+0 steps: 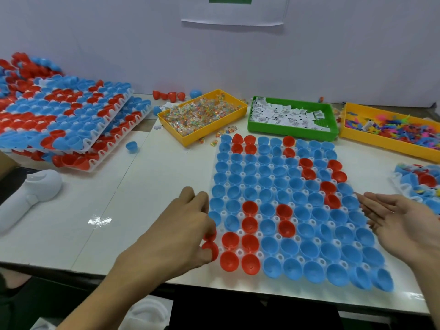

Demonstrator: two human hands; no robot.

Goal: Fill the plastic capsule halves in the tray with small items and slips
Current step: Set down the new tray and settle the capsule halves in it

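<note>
A white tray (pixel 240 252) lies on the table in front of me, packed with empty blue capsule halves (pixel 309 248) and some red capsule halves (pixel 229 260). My left hand (pixel 181 225) is at the tray's left edge, fingers curled round the rim by the red halves. At the tray's right edge is my right hand (pixel 402 225), palm open and fingers straight. Behind the tray stand a yellow bin of small wrapped items (pixel 190 139), a green bin of white paper slips (pixel 285 131) and a yellow bin of coloured plastic pieces (pixel 381 144).
Stacked trays of red and blue halves (pixel 71 115) fill the back left, with loose halves (pixel 131 146) near them. A white handheld device (pixel 31 194) lies at the left. Another partly filled tray (pixel 419 182) sits at the right edge. The table's front edge runs just below my wrists.
</note>
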